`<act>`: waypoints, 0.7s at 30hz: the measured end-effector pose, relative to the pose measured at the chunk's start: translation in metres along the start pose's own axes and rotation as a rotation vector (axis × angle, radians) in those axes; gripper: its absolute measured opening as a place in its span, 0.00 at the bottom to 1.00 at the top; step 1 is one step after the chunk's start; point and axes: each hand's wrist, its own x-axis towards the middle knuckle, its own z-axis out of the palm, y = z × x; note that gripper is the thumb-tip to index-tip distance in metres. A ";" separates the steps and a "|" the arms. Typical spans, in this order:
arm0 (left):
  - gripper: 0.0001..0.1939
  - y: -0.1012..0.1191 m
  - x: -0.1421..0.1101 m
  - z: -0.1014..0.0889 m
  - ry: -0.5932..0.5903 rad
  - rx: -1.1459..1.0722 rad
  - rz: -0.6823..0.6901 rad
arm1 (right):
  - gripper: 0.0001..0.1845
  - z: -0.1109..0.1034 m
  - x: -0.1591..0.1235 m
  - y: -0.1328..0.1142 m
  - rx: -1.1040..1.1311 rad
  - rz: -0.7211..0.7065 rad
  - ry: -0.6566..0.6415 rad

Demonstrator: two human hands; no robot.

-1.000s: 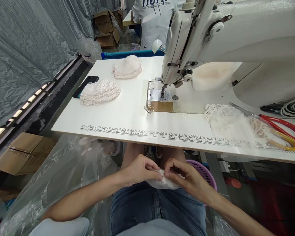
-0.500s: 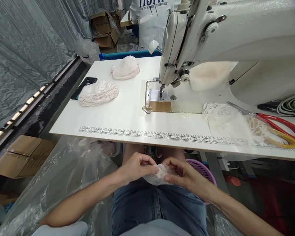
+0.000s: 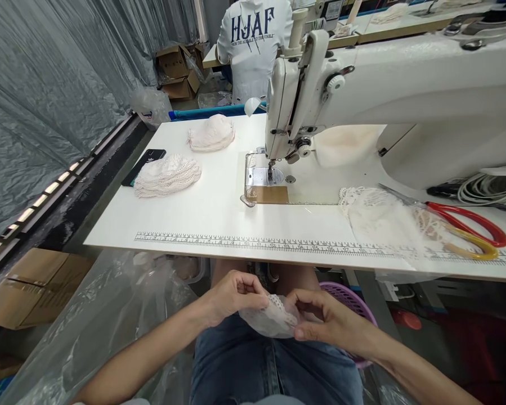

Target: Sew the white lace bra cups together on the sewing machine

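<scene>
Over my lap, a small piece of sheer white fabric with lace edging (image 3: 273,318) is stretched between my two hands. My left hand (image 3: 240,295) pinches its left end between thumb and fingers. At the other end, my right hand (image 3: 320,318) has thumb and fingers closed on the fabric. The lace edge runs along the top, between the hands. Above my hands is the front edge of the white sewing table (image 3: 210,219), with a printed ruler strip. The sewing machine (image 3: 286,112) stands on it, its needle and presser foot over the metal plate.
Stacked lace pieces (image 3: 168,175) lie partly on a dark phone (image 3: 145,163), with another fabric pile (image 3: 213,133) behind. Red-and-yellow-handled scissors (image 3: 468,222) rest on lace fabric (image 3: 379,219) at right. A purple basket (image 3: 354,298) stands beneath the table. Another person (image 3: 255,50) sits beyond.
My hands have moved slightly apart and the fabric between them is spread wider, showing more of its lace edge. The view has tilted up a little.
</scene>
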 end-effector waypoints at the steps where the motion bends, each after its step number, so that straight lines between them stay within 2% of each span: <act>1: 0.11 0.001 0.001 0.002 0.015 0.039 0.009 | 0.14 0.001 0.002 -0.002 -0.059 -0.014 0.028; 4: 0.10 0.005 0.000 0.006 0.084 0.179 0.049 | 0.18 0.005 0.010 -0.008 -0.187 -0.029 0.135; 7: 0.10 0.020 -0.008 0.009 0.102 0.315 0.130 | 0.21 0.008 0.016 -0.020 -0.139 -0.072 0.163; 9: 0.10 0.041 -0.013 0.008 0.076 0.442 0.177 | 0.22 0.006 0.019 -0.034 -0.109 -0.112 0.151; 12: 0.10 0.086 -0.013 0.002 0.072 0.714 0.282 | 0.23 -0.003 0.029 -0.060 -0.172 -0.170 0.173; 15: 0.10 0.135 0.011 -0.010 0.059 0.947 0.420 | 0.22 -0.024 0.047 -0.079 -0.377 -0.243 0.271; 17: 0.10 0.161 0.039 -0.020 0.047 1.078 0.423 | 0.20 -0.043 0.060 -0.083 -0.611 -0.264 0.347; 19: 0.08 0.179 0.071 -0.030 0.065 1.162 0.389 | 0.17 -0.062 0.067 -0.081 -0.876 -0.277 0.455; 21: 0.07 0.187 0.099 -0.036 0.049 1.185 0.370 | 0.12 -0.080 0.069 -0.078 -1.106 -0.330 0.588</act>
